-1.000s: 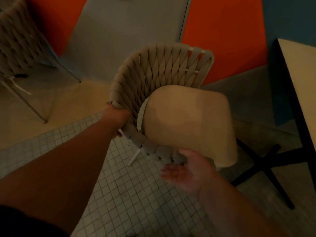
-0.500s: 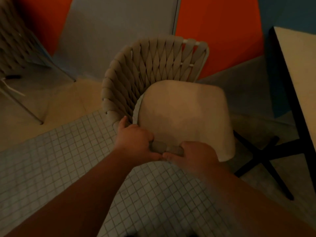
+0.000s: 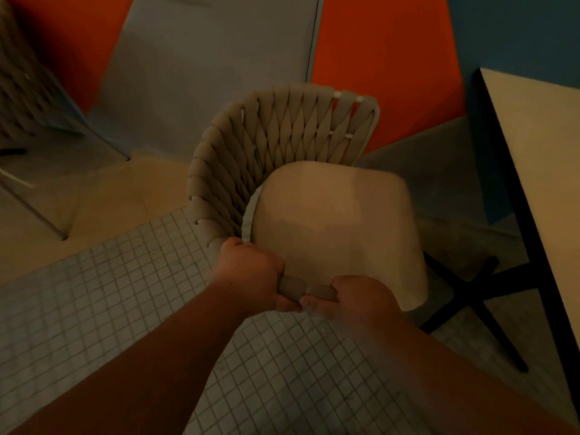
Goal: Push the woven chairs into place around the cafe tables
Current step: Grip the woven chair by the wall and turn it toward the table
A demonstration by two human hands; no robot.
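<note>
A beige armchair with a curved back of woven strap stood just left of a cream-topped cafe table with a black edge, its pale tan seat cushion facing that table and lying near it without reaching under the top. The table's black cross-shaped foot showed on the floor between the chair and the table edge, partly hidden behind the cushion.

Both hands were on the near end of the chair's wrapped rim. The left hand was curled tight around the rim, and the right hand was clamped on the same rim just beside it, a short stretch of strap showing between them. The right hand was blurred, so its fingers seemed to wrap under the rim, though that could not be made out surely.

On the side of the chair away from the table, a second woven chair with thin metal legs stood well apart at the frame's edge. The near part of the chair stood over a floor of small grey square tiles, and beyond the chair rose an orange and grey wall.
</note>
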